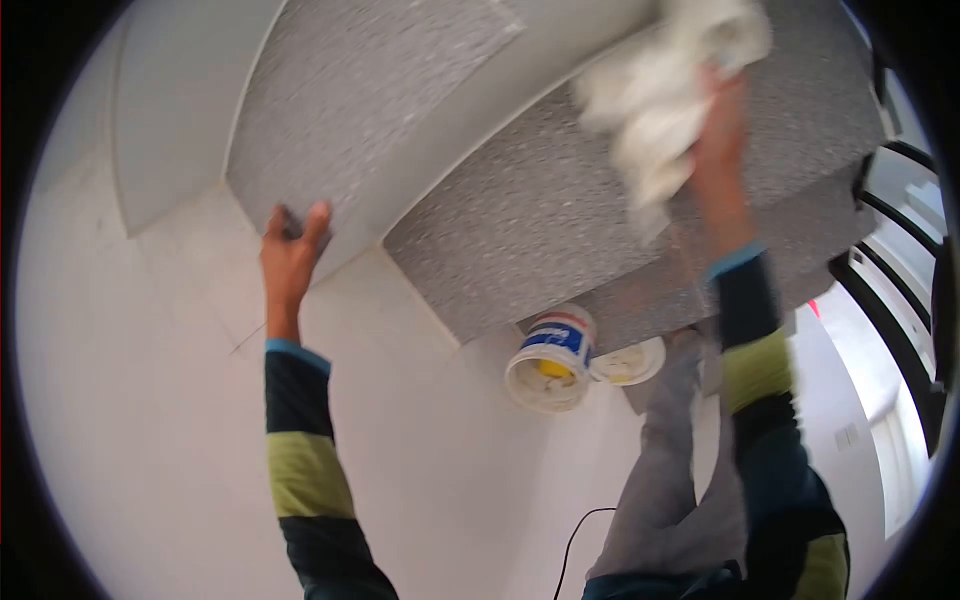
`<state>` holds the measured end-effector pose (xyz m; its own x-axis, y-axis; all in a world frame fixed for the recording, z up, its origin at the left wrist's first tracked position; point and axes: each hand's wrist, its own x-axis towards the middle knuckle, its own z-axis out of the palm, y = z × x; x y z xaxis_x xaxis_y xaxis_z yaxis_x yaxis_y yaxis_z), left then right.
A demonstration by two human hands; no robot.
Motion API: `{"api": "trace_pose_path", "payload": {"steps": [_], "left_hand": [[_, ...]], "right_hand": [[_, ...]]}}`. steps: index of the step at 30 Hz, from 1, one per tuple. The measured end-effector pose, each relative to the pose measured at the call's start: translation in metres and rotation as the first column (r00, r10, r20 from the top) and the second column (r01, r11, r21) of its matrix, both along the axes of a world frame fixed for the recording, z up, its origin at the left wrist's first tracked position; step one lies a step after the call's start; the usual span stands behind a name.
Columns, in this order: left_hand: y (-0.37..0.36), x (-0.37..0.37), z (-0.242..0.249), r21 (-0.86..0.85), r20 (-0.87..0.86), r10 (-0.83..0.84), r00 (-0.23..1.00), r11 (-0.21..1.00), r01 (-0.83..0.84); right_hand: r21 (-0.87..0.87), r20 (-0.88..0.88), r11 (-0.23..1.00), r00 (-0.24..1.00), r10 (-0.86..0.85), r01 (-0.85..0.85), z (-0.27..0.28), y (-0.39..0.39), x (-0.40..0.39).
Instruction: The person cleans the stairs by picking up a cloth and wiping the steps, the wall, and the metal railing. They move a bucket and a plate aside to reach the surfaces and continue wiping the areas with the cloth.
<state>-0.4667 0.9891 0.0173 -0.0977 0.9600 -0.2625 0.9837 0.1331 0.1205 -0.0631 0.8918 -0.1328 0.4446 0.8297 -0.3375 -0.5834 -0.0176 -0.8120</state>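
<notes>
My right hand (718,150) grips a bunched whitish cloth (650,120), both smeared by motion, over a grey speckled stair step (500,220). On the left, my left hand (290,245) has its fingers apart and holds nothing. Its fingertips are at the lower edge of a higher speckled step (330,100), beside the white wall. A pale riser (450,125) curves between the two steps.
A white bucket (550,365) with a blue label and something yellow inside stands by the wall on a lower step. Beside it lies a round white lid (630,362). Black railing bars (900,330) run along the right. A thin black cable (572,545) hangs near my legs.
</notes>
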Motion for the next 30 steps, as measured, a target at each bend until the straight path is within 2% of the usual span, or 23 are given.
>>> {"api": "trace_pose_path", "payload": {"steps": [1, 3, 4, 5, 7, 9, 11, 12, 13, 14, 15, 16, 17, 18, 20, 22, 23, 24, 25, 26, 28, 29, 30], "left_hand": [[0.000, 0.004, 0.002, -0.009, -0.001, 0.010, 1.000, 1.000, -0.010], [-0.001, 0.001, -0.002, 0.029, -0.023, -0.006, 1.000, 1.000, 0.006], [0.000, 0.001, -0.004, 0.053, -0.030, -0.021, 0.999, 0.998, 0.023], [0.001, 0.000, -0.004, 0.035, -0.007, -0.017, 1.000, 0.999, 0.017], [0.002, 0.000, -0.003, 0.014, -0.038, -0.014, 0.999, 1.000, 0.014], [0.001, -0.002, -0.005, 0.017, -0.027, -0.022, 0.999, 1.000, 0.023], [-0.001, -0.002, -0.007, 0.025, -0.049, -0.020, 0.999, 0.999, 0.021], [-0.001, -0.002, -0.008, 0.030, -0.056, -0.017, 0.998, 0.999, 0.019], [-0.001, -0.003, -0.006, 0.025, -0.064, -0.020, 0.998, 0.999, 0.021], [-0.001, -0.001, -0.004, 0.018, -0.063, -0.020, 0.998, 1.000, 0.021], [-0.003, 0.002, -0.004, 0.011, -0.055, -0.019, 0.998, 1.000, 0.020], [0.000, 0.001, -0.004, -0.001, -0.031, -0.047, 0.998, 0.999, 0.047], [0.003, -0.011, -0.002, -0.002, 0.006, -0.071, 0.997, 0.997, 0.071], [0.003, -0.013, 0.000, -0.001, -0.004, -0.094, 0.996, 0.996, 0.094], [0.000, -0.001, 0.007, -0.009, 0.064, -0.041, 0.997, 0.999, 0.041], [-0.001, 0.005, 0.012, 0.008, 0.034, -0.058, 0.998, 0.998, 0.057], [0.002, 0.000, 0.002, 0.017, 0.016, -0.068, 0.998, 0.998, 0.068], [0.003, 0.004, 0.004, 0.028, 0.039, -0.078, 0.996, 0.997, 0.077], [0.003, 0.008, 0.007, 0.022, 0.032, -0.056, 0.998, 0.998, 0.055], [0.002, 0.013, 0.010, 0.018, 0.021, -0.033, 0.999, 0.999, 0.033], [0.009, -0.004, 0.002, 0.040, 0.040, -0.032, 0.999, 0.999, 0.031], [0.007, -0.005, 0.001, 0.046, 0.039, -0.018, 0.999, 0.999, 0.016], [0.001, -0.001, 0.005, 0.052, 0.044, -0.036, 0.998, 0.998, 0.033]], "right_hand": [[0.028, 0.040, 0.972, 0.971, -0.236, 0.235, -0.014, 0.023, 0.028], [0.068, 0.267, 0.896, 0.858, -0.440, 0.438, -0.026, 0.065, 0.039], [-0.063, 0.410, 0.818, 0.762, -0.501, 0.572, -0.022, 0.079, 0.022], [-0.070, 0.511, 0.772, 0.687, -0.516, 0.632, -0.032, 0.086, 0.007], [-0.152, 0.514, 0.773, 0.717, -0.471, 0.616, -0.023, 0.086, -0.068], [-0.278, 0.377, 0.845, 0.861, -0.341, 0.457, -0.026, 0.062, -0.168], [-0.330, 0.085, 0.927, 0.983, -0.161, 0.180, -0.022, 0.036, -0.273], [-0.347, 0.005, 0.934, 0.995, -0.096, 0.092, -0.004, 0.022, -0.311], [-0.375, -0.177, 0.926, 0.983, -0.039, -0.031, 0.009, 0.014, -0.343], [-0.359, -0.456, 0.922, 0.889, -0.038, -0.145, 0.008, 0.011, -0.376], [-0.377, -0.583, 0.883, 0.812, 0.009, -0.281, 0.023, 0.009, -0.377], [-0.447, -0.724, 0.816, 0.684, -0.089, -0.367, -0.015, 0.020, -0.432], [-0.316, -0.769, 0.851, 0.639, 0.029, -0.419, -0.018, 0.022, -0.421], [-0.400, -0.738, 0.827, 0.673, -0.035, -0.395, -0.003, 0.027, -0.386], [-0.337, -0.706, 0.913, 0.703, -0.082, -0.232, -0.020, 0.039, -0.326], [-0.300, -0.755, 0.952, 0.627, -0.194, -0.066, 0.026, 0.042, -0.197], [-0.278, -0.674, 0.957, 0.726, -0.137, -0.078, 0.039, 0.041, -0.122], [-0.173, -0.569, 0.981, 0.804, -0.171, 0.087, 0.044, 0.044, -0.061], [-0.224, -0.300, 0.961, 0.927, -0.225, 0.161, 0.053, 0.048, -0.005], [-0.052, -0.138, 0.961, 0.951, -0.276, 0.272, 0.042, 0.048, 0.047], [0.167, 0.004, 0.921, 0.934, -0.358, 0.353, 0.042, 0.044, 0.131], [0.180, 0.008, 0.912, 0.926, -0.377, 0.369, 0.047, 0.031, 0.155], [0.117, 0.075, 0.930, 0.931, -0.357, 0.347, 0.052, 0.018, 0.170]]}}
